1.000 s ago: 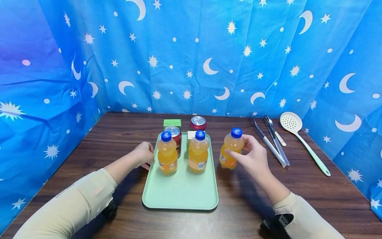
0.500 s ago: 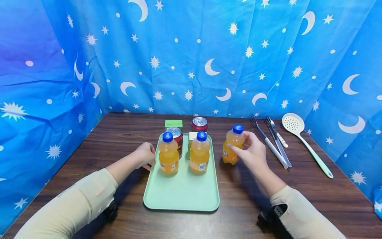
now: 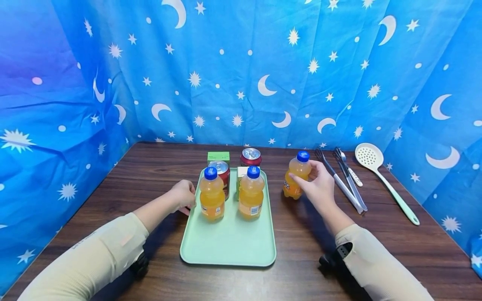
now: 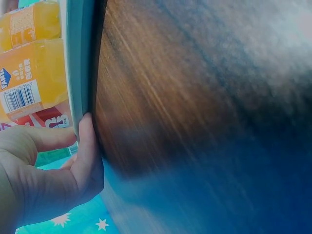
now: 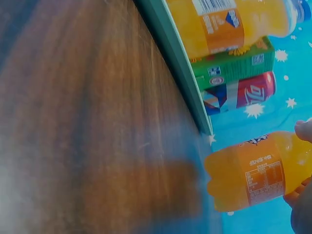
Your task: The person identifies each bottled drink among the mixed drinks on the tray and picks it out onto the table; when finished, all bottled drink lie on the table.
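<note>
My right hand [image 3: 320, 184] grips an orange soda bottle [image 3: 294, 182] with a blue cap, just right of the tray's far end. In the right wrist view this bottle [image 5: 251, 170] hangs with its base apart from the table. My left hand [image 3: 182, 196] pinches the left rim of the pale green tray [image 3: 227, 246]; thumb and fingers [image 4: 87, 129] sit on either side of that rim in the left wrist view. On the tray stand two similar bottles, a left one [image 3: 212, 196] and a right one [image 3: 251, 196]. Behind them, partly hidden, are a red can [image 3: 226, 173] and a drink carton [image 3: 239, 175].
Farther back stand a green carton [image 3: 218, 156] and another red can [image 3: 250, 156]. On the right lie metal tongs [image 3: 344, 188], a small spoon with a patterned handle [image 3: 354, 176] and a skimmer [image 3: 391, 190]. A blue star-printed cloth [image 3: 241, 75] closes off the back and sides.
My right hand has carried its bottle away from me and slightly right, lifting it a little. The left hand stays at the tray's rim, and the tray has not moved.
</note>
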Demonstrator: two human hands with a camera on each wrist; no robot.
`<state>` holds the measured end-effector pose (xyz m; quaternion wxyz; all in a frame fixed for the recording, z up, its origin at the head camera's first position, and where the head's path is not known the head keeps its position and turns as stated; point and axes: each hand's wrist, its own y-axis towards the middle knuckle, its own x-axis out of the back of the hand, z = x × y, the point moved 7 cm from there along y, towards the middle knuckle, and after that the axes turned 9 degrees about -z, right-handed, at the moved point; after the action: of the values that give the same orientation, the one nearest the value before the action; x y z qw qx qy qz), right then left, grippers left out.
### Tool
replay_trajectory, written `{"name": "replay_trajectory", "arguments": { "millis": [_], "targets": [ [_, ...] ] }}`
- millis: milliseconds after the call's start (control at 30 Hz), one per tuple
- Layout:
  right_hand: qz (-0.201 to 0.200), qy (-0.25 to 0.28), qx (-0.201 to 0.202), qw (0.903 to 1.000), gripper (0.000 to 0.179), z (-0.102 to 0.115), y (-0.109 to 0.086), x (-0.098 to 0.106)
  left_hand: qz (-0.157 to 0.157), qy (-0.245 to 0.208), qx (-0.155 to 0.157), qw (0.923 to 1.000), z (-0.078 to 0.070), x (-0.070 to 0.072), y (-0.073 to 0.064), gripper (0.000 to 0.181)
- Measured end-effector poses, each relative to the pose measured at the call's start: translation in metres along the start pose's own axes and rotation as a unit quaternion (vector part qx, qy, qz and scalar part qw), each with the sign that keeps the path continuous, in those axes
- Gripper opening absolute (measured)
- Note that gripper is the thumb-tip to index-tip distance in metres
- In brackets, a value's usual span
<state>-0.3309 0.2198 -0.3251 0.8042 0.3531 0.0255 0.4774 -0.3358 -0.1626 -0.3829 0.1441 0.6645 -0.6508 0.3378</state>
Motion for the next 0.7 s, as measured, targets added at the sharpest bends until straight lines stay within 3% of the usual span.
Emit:
{"name": "replay_trajectory", "arguments": {
  "millis": [433,700],
  "targets": [
    [-0.039,0.001,0.014,0.9991,0.054,-0.013,0.012,-0.003,-0.003,0.007,0.003,1.0,-0.001,0.0,-0.002,0.025],
    [-0.036,-0.004,-0.014,0.9992,0.057,-0.019,0.016,-0.006,-0.003,0.004,-0.001,1.0,-0.001,0.001,0.0,0.025]
  ]
}}
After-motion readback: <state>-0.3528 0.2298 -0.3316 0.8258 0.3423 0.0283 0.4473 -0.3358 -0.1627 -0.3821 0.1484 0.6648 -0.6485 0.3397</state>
